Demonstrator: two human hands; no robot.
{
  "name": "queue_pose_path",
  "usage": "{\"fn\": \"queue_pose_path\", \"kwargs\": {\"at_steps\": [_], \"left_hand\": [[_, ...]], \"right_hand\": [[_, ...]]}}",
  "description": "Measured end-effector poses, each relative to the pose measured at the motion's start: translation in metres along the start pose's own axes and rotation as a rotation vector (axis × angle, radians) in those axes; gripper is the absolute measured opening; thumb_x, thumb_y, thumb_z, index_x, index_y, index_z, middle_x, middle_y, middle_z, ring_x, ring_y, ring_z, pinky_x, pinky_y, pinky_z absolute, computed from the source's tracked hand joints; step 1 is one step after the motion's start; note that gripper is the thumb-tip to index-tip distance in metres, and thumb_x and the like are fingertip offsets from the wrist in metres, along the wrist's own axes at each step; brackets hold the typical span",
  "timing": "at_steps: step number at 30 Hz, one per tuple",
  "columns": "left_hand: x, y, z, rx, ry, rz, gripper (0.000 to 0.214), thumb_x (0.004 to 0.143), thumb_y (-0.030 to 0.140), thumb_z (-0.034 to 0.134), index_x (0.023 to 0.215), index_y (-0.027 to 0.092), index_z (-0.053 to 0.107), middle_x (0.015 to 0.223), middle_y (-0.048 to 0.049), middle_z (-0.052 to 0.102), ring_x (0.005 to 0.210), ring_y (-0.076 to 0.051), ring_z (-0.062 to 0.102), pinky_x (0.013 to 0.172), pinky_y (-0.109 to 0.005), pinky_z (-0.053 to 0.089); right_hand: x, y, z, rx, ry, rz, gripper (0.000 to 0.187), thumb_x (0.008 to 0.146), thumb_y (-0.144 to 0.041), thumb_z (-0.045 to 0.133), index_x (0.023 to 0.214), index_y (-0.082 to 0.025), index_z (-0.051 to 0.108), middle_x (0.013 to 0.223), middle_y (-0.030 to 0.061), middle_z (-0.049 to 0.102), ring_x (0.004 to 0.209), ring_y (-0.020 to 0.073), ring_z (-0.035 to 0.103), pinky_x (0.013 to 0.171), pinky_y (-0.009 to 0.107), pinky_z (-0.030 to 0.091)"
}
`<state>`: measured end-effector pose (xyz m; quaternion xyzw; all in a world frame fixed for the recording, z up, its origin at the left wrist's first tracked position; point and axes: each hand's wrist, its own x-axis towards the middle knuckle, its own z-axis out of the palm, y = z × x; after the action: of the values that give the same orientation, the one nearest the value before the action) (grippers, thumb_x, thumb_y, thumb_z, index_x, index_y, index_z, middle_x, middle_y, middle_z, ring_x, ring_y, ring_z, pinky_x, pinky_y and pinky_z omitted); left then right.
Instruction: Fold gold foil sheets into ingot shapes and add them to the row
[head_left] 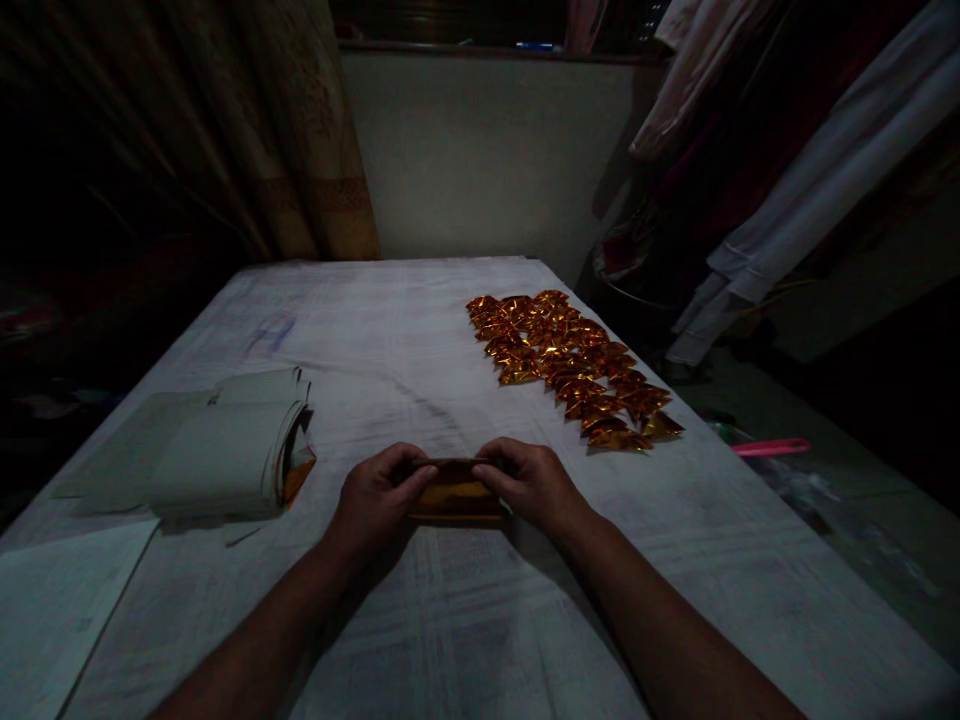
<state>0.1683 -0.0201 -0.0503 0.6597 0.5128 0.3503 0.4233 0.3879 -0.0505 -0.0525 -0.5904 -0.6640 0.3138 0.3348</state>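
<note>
Between my hands is a sheet of gold foil paper (459, 492), its far edge folded over into a long narrow strip. My left hand (382, 490) pinches the left end of that fold between thumb and fingers. At the right end, my right hand (529, 485) pinches it the same way. Both hands are low over the table in front of me. Folded shiny gold paper pieces (555, 350) lie in rows beyond my right hand. To the left rests a stack of pale paper sheets (217, 455), partly curled over, with a bit of gold showing at its right end.
A pale, checked cloth covers the table (360, 330). At lower left lies a flat pale sheet (67, 590). A curtain (315, 150) hangs at the back left, and clothes (810, 190) hang on the right. Beside the table's right edge is a pink handle (772, 447).
</note>
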Motion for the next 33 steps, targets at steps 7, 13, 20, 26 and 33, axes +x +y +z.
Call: {"fn": "queue_pose_path", "kwargs": {"at_steps": [7, 13, 20, 26, 33], "left_hand": [[0.001, -0.002, -0.002, -0.038, 0.012, -0.014, 0.025, 0.074, 0.043, 0.068, 0.070, 0.018, 0.066, 0.062, 0.0010, 0.061, 0.059, -0.014, 0.056, 0.054, -0.023, 0.043], [0.002, -0.001, -0.002, -0.017, -0.024, -0.024, 0.025, 0.075, 0.043, 0.067, 0.076, 0.018, 0.070, 0.068, -0.0005, 0.067, 0.064, -0.016, 0.061, 0.059, -0.025, 0.047], [0.003, 0.002, -0.004, -0.098, -0.029, -0.039, 0.027, 0.074, 0.044, 0.068, 0.071, 0.017, 0.070, 0.065, -0.0014, 0.066, 0.062, -0.016, 0.060, 0.058, -0.025, 0.047], [0.004, 0.001, -0.004, -0.138, -0.016, -0.073, 0.028, 0.070, 0.044, 0.072, 0.067, 0.017, 0.070, 0.062, -0.0010, 0.064, 0.061, -0.015, 0.057, 0.057, -0.024, 0.045], [0.004, -0.001, -0.004, -0.169, 0.016, -0.090, 0.031, 0.068, 0.047, 0.074, 0.062, 0.018, 0.063, 0.058, 0.0013, 0.059, 0.057, -0.013, 0.054, 0.054, -0.023, 0.043]], "right_hand": [[0.002, 0.007, 0.001, 0.129, -0.002, 0.090, 0.012, 0.083, -0.030, 0.065, 0.083, -0.022, 0.074, 0.079, 0.0013, 0.075, 0.074, 0.0176, 0.068, 0.065, 0.026, 0.050], [0.002, 0.009, 0.003, 0.191, -0.023, 0.066, 0.015, 0.084, -0.027, 0.060, 0.088, -0.022, 0.074, 0.084, 0.0015, 0.076, 0.079, 0.0187, 0.070, 0.073, 0.029, 0.052], [0.003, 0.004, 0.001, 0.176, 0.010, 0.113, 0.020, 0.081, -0.037, 0.064, 0.087, -0.020, 0.073, 0.078, 0.0026, 0.073, 0.072, 0.0182, 0.066, 0.065, 0.028, 0.050], [0.005, 0.009, 0.001, 0.215, 0.031, 0.149, 0.020, 0.079, -0.040, 0.067, 0.075, -0.021, 0.070, 0.072, 0.0021, 0.071, 0.068, 0.0169, 0.064, 0.058, 0.024, 0.047], [0.005, 0.012, 0.004, 0.340, 0.010, 0.106, 0.021, 0.080, -0.041, 0.065, 0.081, -0.021, 0.073, 0.077, 0.0029, 0.073, 0.074, 0.0194, 0.068, 0.064, 0.028, 0.052]]}}
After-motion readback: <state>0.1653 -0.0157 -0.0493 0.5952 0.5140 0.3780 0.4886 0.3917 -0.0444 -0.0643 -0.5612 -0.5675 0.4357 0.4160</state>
